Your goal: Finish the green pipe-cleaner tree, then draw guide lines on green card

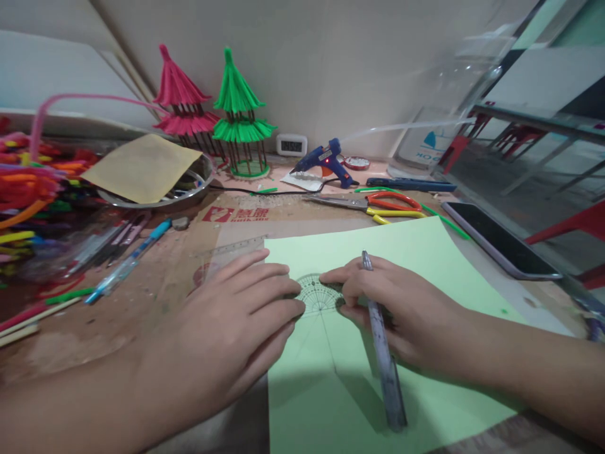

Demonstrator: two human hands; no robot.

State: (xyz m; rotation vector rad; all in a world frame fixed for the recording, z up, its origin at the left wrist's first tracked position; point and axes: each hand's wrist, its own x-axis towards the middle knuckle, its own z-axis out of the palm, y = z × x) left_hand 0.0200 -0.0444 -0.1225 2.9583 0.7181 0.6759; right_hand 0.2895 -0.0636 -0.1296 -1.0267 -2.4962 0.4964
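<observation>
A clear protractor [317, 295] lies on a light green sheet [302, 403] that bears thin drawn lines. My left hand [241, 315] rests palm down at the left, fingers extended, their tips touching the protractor's left edge. At its right edge are the thumb and index finger of my right hand [397, 302]. A grey pen [385, 366] is held in that same hand, slanting between the fingers with its thick end toward me. The right hand's other fingers are partly hidden beneath it.
Behind the sheet lie scissors [392, 203], a blue glue gun [326, 162] and a cutter [406, 184]. A phone [501, 239] is at the right. Pink [182, 94] and green [241, 94] pagoda models stand behind a metal bowl [189, 195]. Pipe cleaners [23, 183] and a blue pen [127, 261] lie left.
</observation>
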